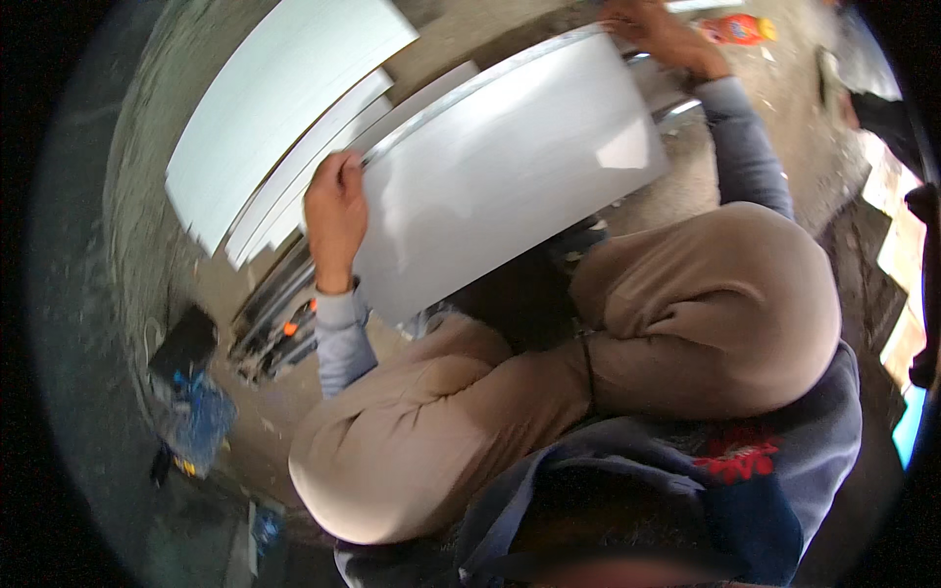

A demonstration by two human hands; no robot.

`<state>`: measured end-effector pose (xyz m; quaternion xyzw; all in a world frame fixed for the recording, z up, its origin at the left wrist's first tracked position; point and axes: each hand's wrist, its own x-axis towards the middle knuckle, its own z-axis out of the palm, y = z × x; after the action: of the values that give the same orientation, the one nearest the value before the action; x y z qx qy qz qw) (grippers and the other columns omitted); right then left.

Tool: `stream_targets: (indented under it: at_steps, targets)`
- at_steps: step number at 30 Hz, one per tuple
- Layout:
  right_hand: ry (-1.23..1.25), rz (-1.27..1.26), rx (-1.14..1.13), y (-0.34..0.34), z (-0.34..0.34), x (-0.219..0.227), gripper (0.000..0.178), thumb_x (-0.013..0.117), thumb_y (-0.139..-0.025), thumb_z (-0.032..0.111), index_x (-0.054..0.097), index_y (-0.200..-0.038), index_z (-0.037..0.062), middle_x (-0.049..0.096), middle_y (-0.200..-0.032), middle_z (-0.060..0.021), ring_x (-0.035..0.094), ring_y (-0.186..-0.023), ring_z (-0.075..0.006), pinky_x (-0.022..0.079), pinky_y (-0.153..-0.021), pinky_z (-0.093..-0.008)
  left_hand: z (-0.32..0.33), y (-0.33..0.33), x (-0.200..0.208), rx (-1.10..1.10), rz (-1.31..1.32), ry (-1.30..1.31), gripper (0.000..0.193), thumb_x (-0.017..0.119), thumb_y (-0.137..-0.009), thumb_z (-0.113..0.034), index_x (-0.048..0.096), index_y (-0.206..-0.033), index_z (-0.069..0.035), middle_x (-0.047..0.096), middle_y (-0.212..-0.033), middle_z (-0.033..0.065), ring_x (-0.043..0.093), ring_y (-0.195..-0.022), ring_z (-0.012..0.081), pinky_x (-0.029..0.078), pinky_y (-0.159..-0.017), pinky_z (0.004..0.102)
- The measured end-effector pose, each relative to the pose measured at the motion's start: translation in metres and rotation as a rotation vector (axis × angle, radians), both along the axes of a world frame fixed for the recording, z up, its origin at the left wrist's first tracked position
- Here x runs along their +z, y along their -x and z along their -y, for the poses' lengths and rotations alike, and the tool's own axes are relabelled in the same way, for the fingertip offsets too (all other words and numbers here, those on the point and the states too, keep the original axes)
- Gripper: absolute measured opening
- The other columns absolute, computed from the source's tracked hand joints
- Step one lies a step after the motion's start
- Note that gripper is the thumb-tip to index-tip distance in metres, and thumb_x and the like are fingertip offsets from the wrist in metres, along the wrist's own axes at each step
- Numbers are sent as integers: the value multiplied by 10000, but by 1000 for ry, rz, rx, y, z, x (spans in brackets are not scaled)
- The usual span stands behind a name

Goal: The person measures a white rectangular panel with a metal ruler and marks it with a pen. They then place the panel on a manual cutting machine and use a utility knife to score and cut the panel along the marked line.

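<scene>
A white rectangular panel (pixel 500 167) with a thin silvery strip along its far edge is tilted in front of my knees. My left hand (pixel 336 216) is closed on its far left corner, fingers curled over the edge. At the opposite far corner, my right hand (pixel 665 37) grips the panel's edge; its fingertips are partly hidden and a little blurred. Grey sleeves cover both forearms. Beneath the panel's right end, shiny metal pieces (pixel 676 93) show in part.
Several white boards (pixel 284 98) lie at the far left. Near my left arm are dark metal lengths and an orange-marked tool (pixel 297 319). A blue plastic bag (pixel 201 421) sits lower left. An orange bottle (pixel 742 29) lies at the far right. Another person's dark sleeve or leg (pixel 882 122) shows at the right edge.
</scene>
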<state>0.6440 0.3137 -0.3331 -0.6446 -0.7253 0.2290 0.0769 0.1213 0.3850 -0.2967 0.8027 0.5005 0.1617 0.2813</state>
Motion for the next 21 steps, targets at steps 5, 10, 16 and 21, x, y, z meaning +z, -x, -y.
stream_targets:
  at_steps: [5, 10, 16, 21]
  targets:
    - [-3, -79, 16, 0, 1, 7, 359, 621, -1049, 333, 690, -1167, 1, 690, -1098, -176, 651, -1064, -374, 513, -948, -444, 0, 4, 10, 132, -4, 250, 190, 682, -1018, -173, 717, -1112, -11, 779, -948, 162, 747, -815, 252, 569, -759, 353]
    - [-167, 69, 97, -9, -8, -11, 353, 567, -1086, 354, 698, -1194, 44, 722, -1155, -166, 674, -1101, -393, 520, -979, -490, -2, -6, 7, 91, -22, 126, 170, 698, -1005, -152, 710, -1101, -11, 772, -939, 161, 736, -794, 227, 569, -753, 348]
    - [-122, 126, 12, -7, -4, -10, 347, 556, -1087, 365, 696, -1266, 103, 718, -1229, -135, 640, -1218, -340, 419, -1104, -488, 5, -13, 4, 96, -56, 26, 140, 680, -998, -79, 721, -1104, 2, 741, -905, 139, 701, -772, 201, 562, -714, 344]
    - [-52, 40, -57, 2, -3, 2, 313, 572, -1082, 351, 709, -1229, 111, 736, -1170, -116, 645, -1200, -334, 409, -1101, -500, 5, -18, 7, 109, -86, 52, 166, 663, -1000, -86, 728, -1121, 8, 754, -951, 146, 729, -815, 227, 571, -747, 348]
